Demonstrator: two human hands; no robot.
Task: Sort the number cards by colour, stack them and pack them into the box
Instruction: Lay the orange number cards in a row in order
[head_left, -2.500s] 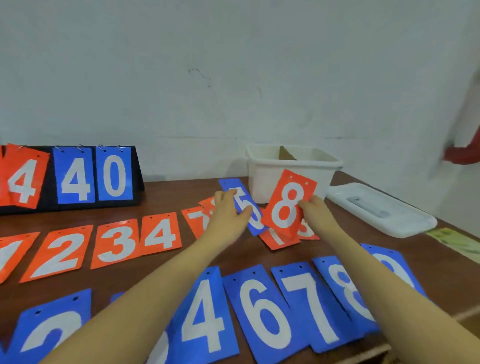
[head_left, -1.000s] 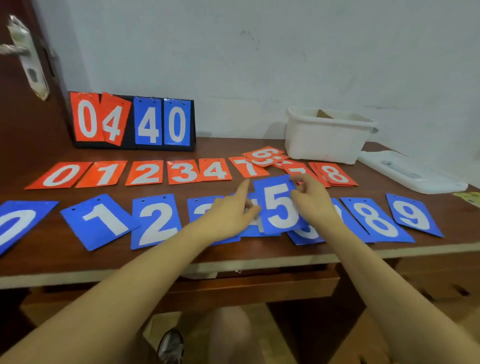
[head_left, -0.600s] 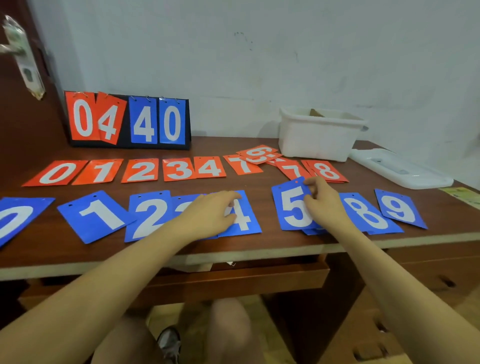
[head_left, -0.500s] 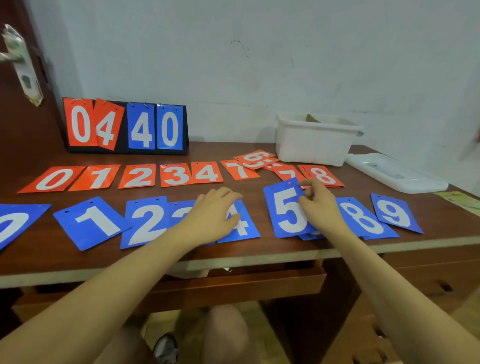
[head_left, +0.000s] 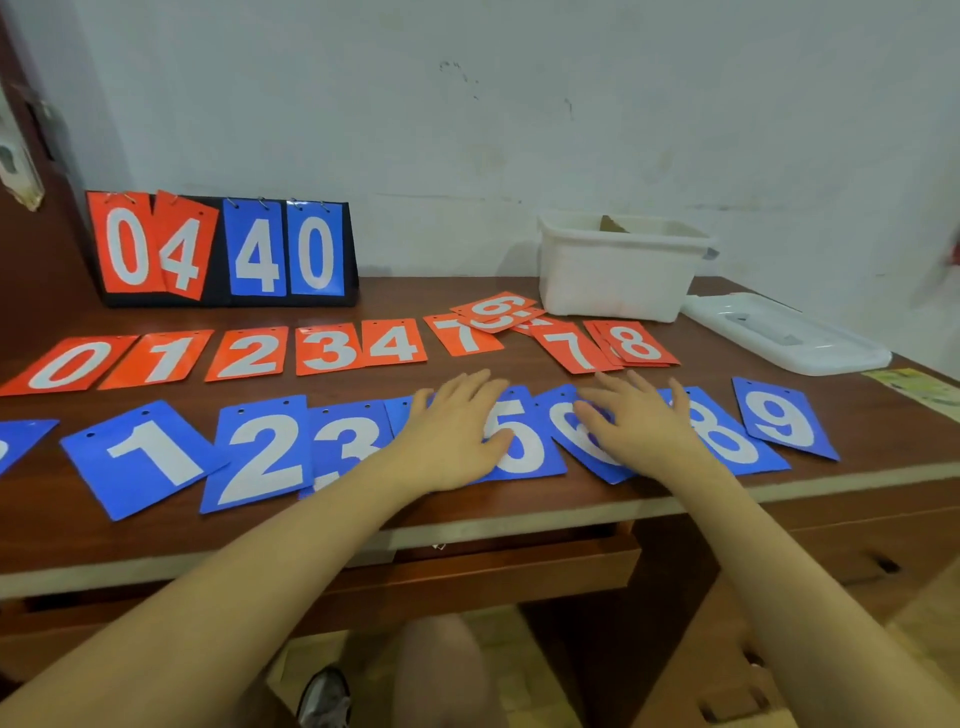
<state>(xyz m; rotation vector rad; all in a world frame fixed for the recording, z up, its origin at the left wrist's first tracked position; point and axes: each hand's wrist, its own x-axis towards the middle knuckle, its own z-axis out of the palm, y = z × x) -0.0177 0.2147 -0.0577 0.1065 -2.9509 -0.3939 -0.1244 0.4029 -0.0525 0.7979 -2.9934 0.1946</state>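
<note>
A row of blue number cards runs along the table's near edge, with blue 1 (head_left: 140, 457), blue 2 (head_left: 265, 452), blue 5 (head_left: 524, 441), blue 8 (head_left: 727, 436) and blue 9 (head_left: 784, 418) among them. My left hand (head_left: 452, 436) lies flat with fingers apart, covering the card between 3 and 5. My right hand (head_left: 634, 421) lies flat over the blue 6 (head_left: 569, 423) and the card beside it. Behind them runs a row of orange cards (head_left: 249, 353), ending in a loose pile (head_left: 498, 312) and an orange 8 (head_left: 636, 343). The white box (head_left: 618, 270) stands open at the back right.
A black flip scoreboard (head_left: 223, 249) showing 04 40 stands at the back left against the wall. The box's white lid (head_left: 784, 332) lies to the right of the box, with a yellowish paper (head_left: 919, 387) near it. A drawer (head_left: 493, 571) is under the table edge.
The blue 5 has been laid down in the blue row. My right hand let go of it and moved right onto the 6. My left hand shifted right, flat on the card beside the 5.
</note>
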